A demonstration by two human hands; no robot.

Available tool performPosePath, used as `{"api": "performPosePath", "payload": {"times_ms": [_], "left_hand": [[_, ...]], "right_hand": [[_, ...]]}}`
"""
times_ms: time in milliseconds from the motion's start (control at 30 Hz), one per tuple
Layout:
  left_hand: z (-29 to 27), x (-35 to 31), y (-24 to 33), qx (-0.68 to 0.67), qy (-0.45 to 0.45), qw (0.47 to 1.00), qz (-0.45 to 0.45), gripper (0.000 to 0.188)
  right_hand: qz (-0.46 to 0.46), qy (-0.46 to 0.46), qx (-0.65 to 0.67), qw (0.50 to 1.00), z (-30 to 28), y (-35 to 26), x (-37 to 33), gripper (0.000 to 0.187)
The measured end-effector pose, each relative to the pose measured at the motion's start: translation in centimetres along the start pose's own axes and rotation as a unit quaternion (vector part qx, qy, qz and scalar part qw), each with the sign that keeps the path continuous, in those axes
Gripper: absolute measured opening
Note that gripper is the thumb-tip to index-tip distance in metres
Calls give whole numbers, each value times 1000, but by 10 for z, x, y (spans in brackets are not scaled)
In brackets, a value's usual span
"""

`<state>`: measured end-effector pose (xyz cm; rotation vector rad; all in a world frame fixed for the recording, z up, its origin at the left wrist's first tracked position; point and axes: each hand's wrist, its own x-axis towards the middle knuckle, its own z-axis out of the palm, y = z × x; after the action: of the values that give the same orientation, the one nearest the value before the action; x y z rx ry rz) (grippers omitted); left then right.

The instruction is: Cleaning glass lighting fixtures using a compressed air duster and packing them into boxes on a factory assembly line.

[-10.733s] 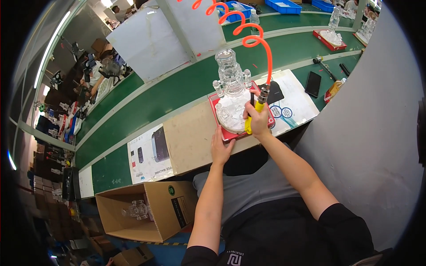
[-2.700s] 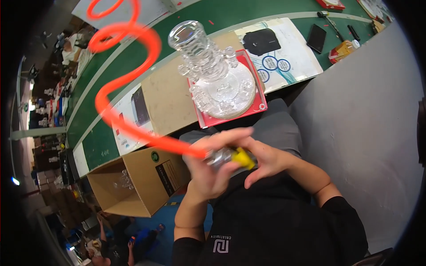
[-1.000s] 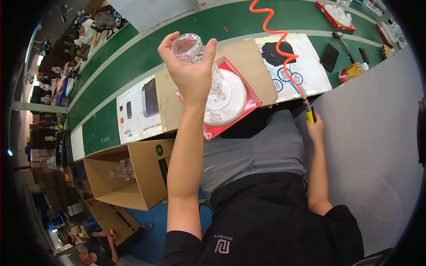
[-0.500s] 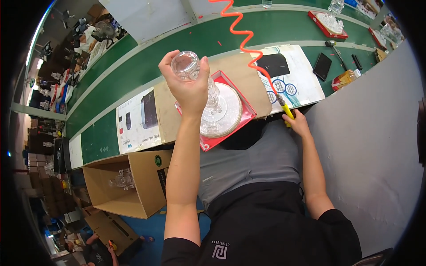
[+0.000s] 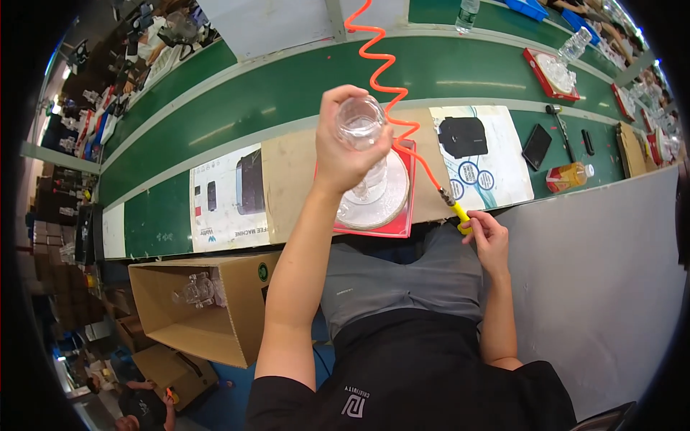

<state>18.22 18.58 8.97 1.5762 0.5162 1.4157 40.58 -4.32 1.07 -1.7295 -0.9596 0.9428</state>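
My left hand [image 5: 343, 161] is closed around the upper part of a clear glass vessel [image 5: 361, 123] with a wide round rim. Its lower part reaches down over a round white disc [image 5: 394, 205], partly hidden by the hand; whether they touch I cannot tell. The disc lies in a shallow red box [image 5: 404, 228] at the bench's near edge. In my right hand [image 5: 491, 243], a yellow air blow gun [image 5: 461, 212] is pinched between thumb and fingers. It hangs on an orange coiled hose [image 5: 388, 90] and points away from the glass.
Flattened printed cardboard [image 5: 496, 161] covers part of the green bench [image 5: 158, 219]. At right lie a phone [image 5: 537, 146], a hammer-like tool [image 5: 564, 133] and a drink bottle [image 5: 570, 178]. An open carton [image 5: 241, 309] with glassware stands below left. A grey panel [image 5: 596, 266] borders the right.
My left hand and the glass vessel have moved right in the view, and the red box sits squarer. My right hand is lower, with its fingers more visible. The view has also shifted.
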Motion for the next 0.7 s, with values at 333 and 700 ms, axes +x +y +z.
{"api": "performPosePath", "payload": {"times_ms": [333,700], "left_hand": [[4,-5,5,90,-52,995,1,60],[-102,-23,116,137,-28,990,-3,84]], "right_hand": [[-219,-157,45,962,3,-126,56,87],[-282,-227,1,932,130,-219,110,95]]}}
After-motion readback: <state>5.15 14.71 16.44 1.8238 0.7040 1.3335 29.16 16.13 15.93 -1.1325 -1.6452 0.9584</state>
